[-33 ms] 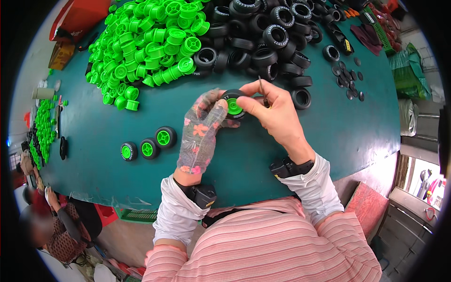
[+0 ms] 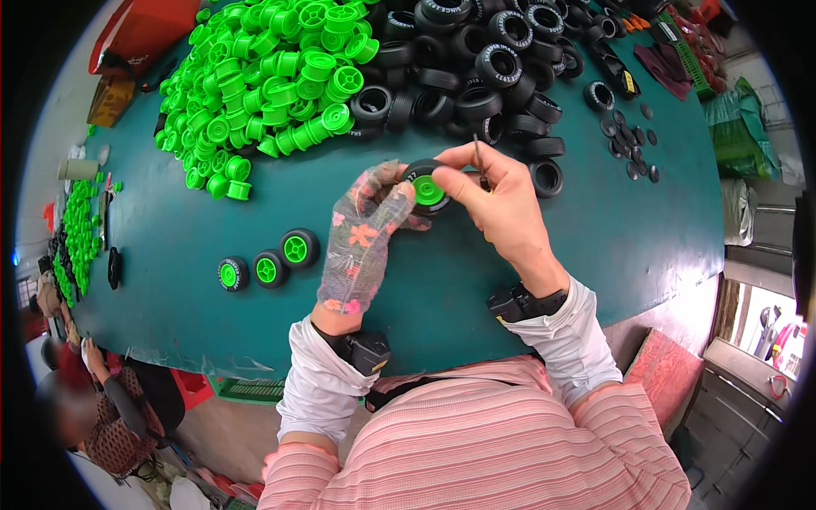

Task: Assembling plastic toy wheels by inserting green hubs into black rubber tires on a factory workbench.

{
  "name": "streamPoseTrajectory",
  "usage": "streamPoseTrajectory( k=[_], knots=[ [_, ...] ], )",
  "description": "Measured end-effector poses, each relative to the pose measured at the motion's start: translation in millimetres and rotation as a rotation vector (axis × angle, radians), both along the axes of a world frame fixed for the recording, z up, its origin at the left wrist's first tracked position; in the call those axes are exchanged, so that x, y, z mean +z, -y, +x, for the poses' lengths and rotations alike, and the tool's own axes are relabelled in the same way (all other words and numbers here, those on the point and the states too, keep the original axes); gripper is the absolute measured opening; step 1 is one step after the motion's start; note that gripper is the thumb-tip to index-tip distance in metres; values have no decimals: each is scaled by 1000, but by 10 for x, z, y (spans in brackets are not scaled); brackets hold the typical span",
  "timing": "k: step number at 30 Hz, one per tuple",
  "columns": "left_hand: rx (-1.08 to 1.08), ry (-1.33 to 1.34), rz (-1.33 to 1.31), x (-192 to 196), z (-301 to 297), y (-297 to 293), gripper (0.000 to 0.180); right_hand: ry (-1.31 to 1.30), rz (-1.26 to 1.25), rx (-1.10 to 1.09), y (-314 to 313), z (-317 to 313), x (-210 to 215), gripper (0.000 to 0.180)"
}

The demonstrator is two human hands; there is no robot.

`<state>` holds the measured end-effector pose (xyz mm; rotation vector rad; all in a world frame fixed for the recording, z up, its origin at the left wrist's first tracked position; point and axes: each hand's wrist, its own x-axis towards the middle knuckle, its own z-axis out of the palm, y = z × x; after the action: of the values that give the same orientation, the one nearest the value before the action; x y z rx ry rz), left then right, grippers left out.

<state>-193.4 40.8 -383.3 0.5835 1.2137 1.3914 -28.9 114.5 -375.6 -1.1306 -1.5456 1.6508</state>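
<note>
Above the table's middle I hold a toy wheel (image 2: 428, 189), a black tyre with a bright green rim inside it. My left hand (image 2: 360, 236), in a thin floral glove, is closed on the wheel's left side. The bare thumb and fingers of my right hand (image 2: 501, 200) pinch the tyre's upper right edge. A thin dark metal tool (image 2: 478, 155) is tucked between the fingers of that same hand; its full shape is hidden. To the left of my gloved hand stand three fitted wheels: one (image 2: 299, 248), another (image 2: 269, 269) and a third (image 2: 232, 274).
A heap of green rims (image 2: 263, 76) covers the far left of the green table (image 2: 476, 297), beside a pile of black tyres (image 2: 476, 72). Small black discs (image 2: 625, 140) lie at the right. Another person (image 2: 106, 408) is at the left edge.
The wheel has shifted slightly to the right and turned a little in my fingers. My right thumb has slid from the green rim towards the tyre's edge.
</note>
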Motion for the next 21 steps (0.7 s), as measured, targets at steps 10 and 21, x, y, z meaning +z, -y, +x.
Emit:
streamPoseTrajectory(
  k=[10, 21],
  knots=[
    [-8, -60, 29, -30, -20, -4, 29, 25, -32, -40, 19, -30, 72, 25],
    [-145, 331, 50, -72, -66, 32, 36, 64, 517, -118, 91, -93, -47, 20]
  ],
)
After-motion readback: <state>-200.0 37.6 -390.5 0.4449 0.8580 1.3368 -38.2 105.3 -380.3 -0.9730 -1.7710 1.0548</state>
